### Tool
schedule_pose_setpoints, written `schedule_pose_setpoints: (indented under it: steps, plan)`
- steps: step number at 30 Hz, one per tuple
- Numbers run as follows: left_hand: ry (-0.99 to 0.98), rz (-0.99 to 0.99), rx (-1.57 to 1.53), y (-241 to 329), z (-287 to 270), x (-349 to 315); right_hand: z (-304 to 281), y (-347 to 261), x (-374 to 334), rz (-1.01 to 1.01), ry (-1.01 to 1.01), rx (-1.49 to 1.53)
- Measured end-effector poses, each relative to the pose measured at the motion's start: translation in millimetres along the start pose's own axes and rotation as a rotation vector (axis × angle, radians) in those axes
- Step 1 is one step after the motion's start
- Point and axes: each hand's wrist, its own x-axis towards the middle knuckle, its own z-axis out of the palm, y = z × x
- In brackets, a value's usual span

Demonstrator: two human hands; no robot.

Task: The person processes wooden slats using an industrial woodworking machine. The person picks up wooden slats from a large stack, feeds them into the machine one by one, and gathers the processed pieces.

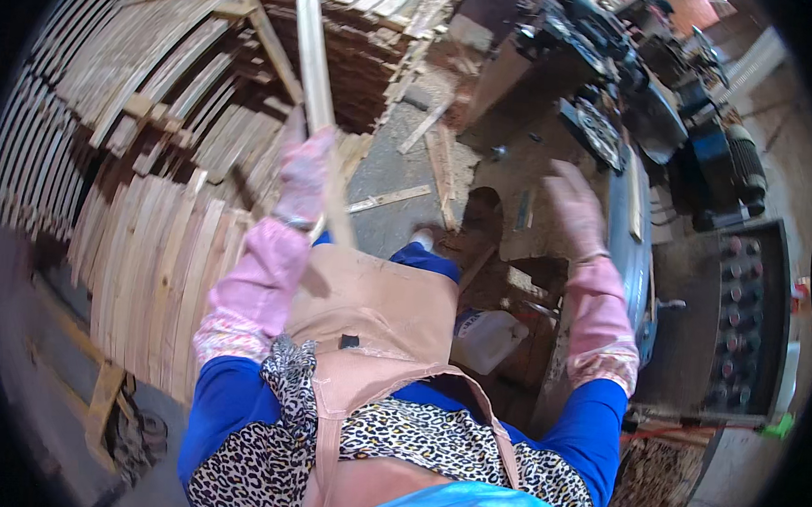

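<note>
My left hand (pixel 302 175), in a pinkish glove, is closed around a long pale wooden strip (pixel 317 59). The strip stands lengthwise in front of me, its near end beside my apron (pixel 377 298). My right hand (pixel 573 206), also gloved and slightly blurred, is raised with its fingers stretched out and nothing in it. It hovers just left of the machine's long blue-grey bed (pixel 632 227), on which a short wooden strip (pixel 635 205) lies.
Stacked wooden strips (pixel 156 279) fill the left, with more piles (pixel 360 61) beyond. Motors and a machine head (pixel 648 110) stand at the far right, above a control panel (pixel 684 320) with several knobs. Loose offcuts (pixel 390 198) litter the floor. A whitish plastic jug (pixel 491 341) sits by my legs.
</note>
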Motion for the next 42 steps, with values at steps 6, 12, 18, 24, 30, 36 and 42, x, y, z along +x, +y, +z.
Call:
schedule_pose_setpoints:
  steps: [6, 12, 18, 24, 30, 36, 42]
  plan:
    - [-0.474, 0.013, -0.167, -27, 209, -26, 57, -80, -70, 0.315, -0.131, 0.649]
    - [-0.669, -0.055, 0.281, -58, 135, -41, -72, -29, -199, 0.511, 0.376, 0.38]
    - [-0.373, -0.247, 0.695, -146, -21, -44, -127, 77, -281, 0.67, 0.38, -0.271]
    - [-0.242, -0.137, 0.786, -134, -59, -71, -131, 142, -90, 0.427, 0.756, -0.763]
    - [-0.149, -0.064, 1.308, -96, -87, -78, -138, 192, -30, 0.579, 0.593, -0.833]
    - [-0.171, -0.202, 1.958, -61, -216, -166, -115, 140, -139, 0.243, 0.508, -0.799]
    - [-0.192, -0.635, 2.044, -23, -216, -209, -117, 60, -295, 0.592, 0.339, -0.827]
